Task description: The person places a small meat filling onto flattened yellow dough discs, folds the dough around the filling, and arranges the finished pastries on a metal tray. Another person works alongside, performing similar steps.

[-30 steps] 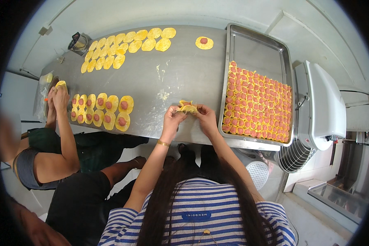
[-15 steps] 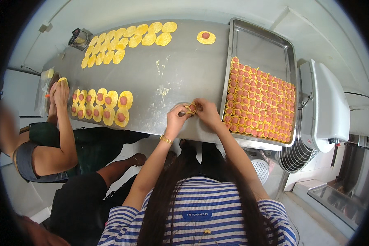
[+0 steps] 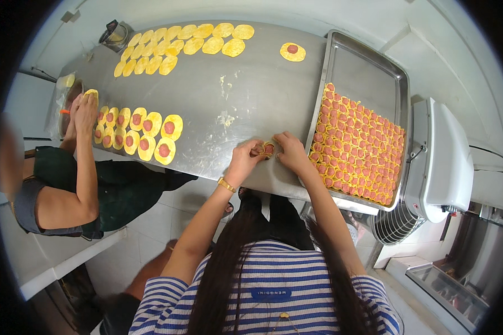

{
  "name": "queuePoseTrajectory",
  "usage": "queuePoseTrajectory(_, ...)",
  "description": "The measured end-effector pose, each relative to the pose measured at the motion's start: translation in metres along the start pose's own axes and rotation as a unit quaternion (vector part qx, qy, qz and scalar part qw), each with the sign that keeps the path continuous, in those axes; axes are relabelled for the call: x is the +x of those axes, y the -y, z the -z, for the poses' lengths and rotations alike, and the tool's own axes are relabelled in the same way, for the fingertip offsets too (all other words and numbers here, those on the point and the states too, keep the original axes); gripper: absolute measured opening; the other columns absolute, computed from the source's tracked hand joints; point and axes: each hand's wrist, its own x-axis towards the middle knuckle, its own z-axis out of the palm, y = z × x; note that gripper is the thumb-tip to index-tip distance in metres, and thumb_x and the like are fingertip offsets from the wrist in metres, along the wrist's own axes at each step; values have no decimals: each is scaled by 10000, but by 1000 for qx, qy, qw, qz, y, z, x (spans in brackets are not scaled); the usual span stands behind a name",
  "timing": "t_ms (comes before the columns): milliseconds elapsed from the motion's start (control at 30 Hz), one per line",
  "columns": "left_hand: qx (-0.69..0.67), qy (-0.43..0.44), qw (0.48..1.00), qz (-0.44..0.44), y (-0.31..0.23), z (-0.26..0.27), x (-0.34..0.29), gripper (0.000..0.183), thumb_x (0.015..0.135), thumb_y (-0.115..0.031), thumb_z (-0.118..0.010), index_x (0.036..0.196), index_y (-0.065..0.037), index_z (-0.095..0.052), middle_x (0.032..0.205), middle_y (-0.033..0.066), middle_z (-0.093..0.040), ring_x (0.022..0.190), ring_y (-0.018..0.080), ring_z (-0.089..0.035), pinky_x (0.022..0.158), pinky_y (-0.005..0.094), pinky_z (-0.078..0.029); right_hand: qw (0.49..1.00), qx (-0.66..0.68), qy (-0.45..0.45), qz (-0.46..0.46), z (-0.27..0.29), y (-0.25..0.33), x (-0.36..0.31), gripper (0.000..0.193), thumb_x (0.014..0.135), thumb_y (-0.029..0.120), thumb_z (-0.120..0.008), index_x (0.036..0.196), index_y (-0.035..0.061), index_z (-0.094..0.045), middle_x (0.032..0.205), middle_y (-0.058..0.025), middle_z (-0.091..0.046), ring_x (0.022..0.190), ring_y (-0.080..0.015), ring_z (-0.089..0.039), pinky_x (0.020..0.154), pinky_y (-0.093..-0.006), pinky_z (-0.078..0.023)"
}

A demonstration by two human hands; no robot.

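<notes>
Left hand [image 3: 245,162] pinching a little yellow dumpling [image 3: 269,149], right hand [image 3: 293,153] hanging out right next to it
So the dumpling is sitting in the left fingertips near the front edge of the steel table [image 3: 201,84], pink filling showing on top; the right thumb and fingers are spreading apart just beside it, can't tell if they're touching. Rows of finished dumplings [image 3: 357,148] are filling the near part of the metal tray [image 3: 363,78] on the right, filled wrappers [image 3: 171,127] are lying off left, and a co-worker's hand [image 3: 86,114] is holding another wrapper [image 3: 92,94].
</notes>
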Motion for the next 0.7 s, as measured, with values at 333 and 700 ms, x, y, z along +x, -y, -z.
queuePoseTrajectory(333,56,9,998,-2,10,2,9,261,706,-102,-780,878,-6,-609,706,127,-646,635,225,-650,586,322,-504,997,72,21,17,-8,14,6,257,671,-48,-616,916,18,-656,871,-149,-619,826,-349,-616,719,-398,-496)
queuePoseTrajectory(700,-7,22,1000,3,11,13,4,242,714,-56,-751,899,0,-605,790,142,-682,729,238,-684,657,316,-530,999,19,33,19,-17,28,4,272,651,-69,-590,901,28,-639,871,-146,-602,835,-357,-602,729,-406,-487)
